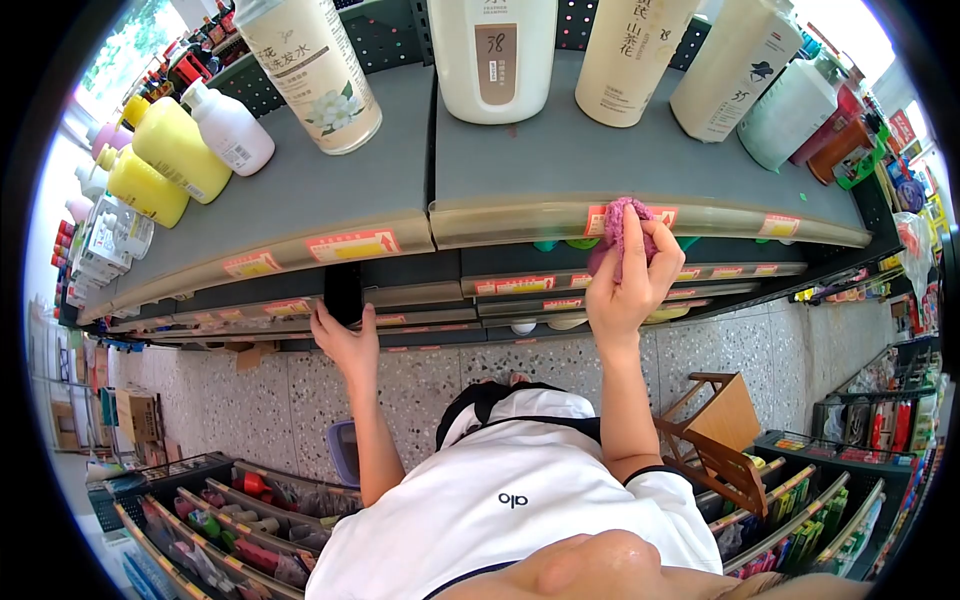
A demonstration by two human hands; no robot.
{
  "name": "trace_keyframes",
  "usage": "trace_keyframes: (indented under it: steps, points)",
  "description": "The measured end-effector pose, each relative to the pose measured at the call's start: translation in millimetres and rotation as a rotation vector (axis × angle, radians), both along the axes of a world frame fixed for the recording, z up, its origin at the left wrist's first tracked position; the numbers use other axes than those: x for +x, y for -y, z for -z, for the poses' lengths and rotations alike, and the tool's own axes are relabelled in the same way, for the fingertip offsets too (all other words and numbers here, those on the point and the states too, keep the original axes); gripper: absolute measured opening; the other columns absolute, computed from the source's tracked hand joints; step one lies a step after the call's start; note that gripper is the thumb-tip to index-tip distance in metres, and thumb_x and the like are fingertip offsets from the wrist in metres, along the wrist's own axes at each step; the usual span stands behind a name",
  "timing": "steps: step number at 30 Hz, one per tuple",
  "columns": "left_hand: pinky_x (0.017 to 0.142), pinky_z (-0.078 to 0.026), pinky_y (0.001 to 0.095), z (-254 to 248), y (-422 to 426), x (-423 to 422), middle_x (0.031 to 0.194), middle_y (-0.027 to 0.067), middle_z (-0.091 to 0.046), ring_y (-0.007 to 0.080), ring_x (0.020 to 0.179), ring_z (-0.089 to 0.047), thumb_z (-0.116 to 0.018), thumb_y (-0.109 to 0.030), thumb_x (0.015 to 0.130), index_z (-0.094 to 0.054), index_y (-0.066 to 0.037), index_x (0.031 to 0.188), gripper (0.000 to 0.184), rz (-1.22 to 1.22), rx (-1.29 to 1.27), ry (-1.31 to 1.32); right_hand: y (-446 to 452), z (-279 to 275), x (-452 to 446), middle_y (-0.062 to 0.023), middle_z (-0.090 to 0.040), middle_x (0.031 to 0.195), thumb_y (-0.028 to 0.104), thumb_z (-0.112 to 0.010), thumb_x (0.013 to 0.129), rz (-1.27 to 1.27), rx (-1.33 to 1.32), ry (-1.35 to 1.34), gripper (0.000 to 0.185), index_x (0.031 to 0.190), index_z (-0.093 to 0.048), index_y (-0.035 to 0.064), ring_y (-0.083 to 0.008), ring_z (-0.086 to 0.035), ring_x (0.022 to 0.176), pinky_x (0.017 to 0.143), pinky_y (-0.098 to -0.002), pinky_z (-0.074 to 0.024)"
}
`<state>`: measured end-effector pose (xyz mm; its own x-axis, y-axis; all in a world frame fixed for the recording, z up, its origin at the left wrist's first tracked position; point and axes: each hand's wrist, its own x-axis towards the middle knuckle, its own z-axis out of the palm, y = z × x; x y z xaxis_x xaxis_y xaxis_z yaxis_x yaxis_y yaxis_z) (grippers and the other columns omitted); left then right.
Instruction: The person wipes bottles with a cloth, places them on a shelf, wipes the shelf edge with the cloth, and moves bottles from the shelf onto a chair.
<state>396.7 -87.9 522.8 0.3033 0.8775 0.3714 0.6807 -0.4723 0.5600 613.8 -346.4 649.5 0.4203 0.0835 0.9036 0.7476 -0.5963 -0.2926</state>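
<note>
We pinched a nubby pink cloth [616,222] in the right hand [624,297] against the glossy label strip [520,227]; our left hand [349,342] clasped a rectangular black phone [343,288].

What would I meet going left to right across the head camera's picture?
White plastic pump bottle, left hand holding flat black object, white bottle with brown label, right hand pinching fuzzy pink cloth, pale green plastic bottle.

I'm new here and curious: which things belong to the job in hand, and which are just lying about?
Seemingly in the job:
pink cloth, in the right hand
shelf front strip, behind the cloth
black flat object, in the left hand; purpose unclear

Apparently just about:
large white bottle
yellow pump bottles
wooden chair
</note>
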Motion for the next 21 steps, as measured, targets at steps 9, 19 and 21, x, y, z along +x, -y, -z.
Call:
trace_keyframes:
  steps: [9, 19, 21]
  points:
    - [0.107, -0.033, 0.0457, -57.2, 63.2, 26.2, 0.134, 0.0175, -0.047, 0.0365, 0.129, -0.041, -0.064, -0.006, 0.086, -0.055, 0.002, 0.124, 0.04, 0.368, 0.366, 0.258, -21.9, 0.5, -9.9, -0.0124, -0.057, 0.106, -0.003, -0.068, 0.075, 0.018, -0.003, 0.006, 0.041, 0.116, -0.066, 0.0004, -0.0296, -0.052, 0.091, 0.078, -0.039, -0.0452]
    - [0.107, -0.037, 0.0462, -95.7, 100.4, 86.5, 0.132, 0.019, -0.055, 0.0389, 0.129, -0.045, -0.063, 0.006, 0.076, -0.057, 0.007, 0.124, 0.048, 0.811, 0.449, 0.475, -65.3, -12.4, -32.7, -0.0065, -0.058, 0.104, 0.006, -0.063, 0.067, -0.131, -0.13, 0.143, 0.041, 0.108, -0.069, 0.0043, -0.025, -0.055, 0.085, 0.071, -0.0342, -0.0485]
    - [0.11, -0.031, 0.0478, -95.8, 102.1, 95.0, 0.135, 0.02, -0.053, 0.0385, 0.132, -0.043, -0.062, 0.004, 0.076, -0.056, 0.007, 0.126, 0.051, 0.868, 0.466, 0.475, -66.3, -12.5, -34.2, -0.0057, -0.058, 0.107, 0.011, -0.062, 0.068, -0.154, -0.138, 0.137, 0.042, 0.109, -0.069, 0.0064, -0.0237, -0.055, 0.088, 0.071, -0.0326, -0.0484]
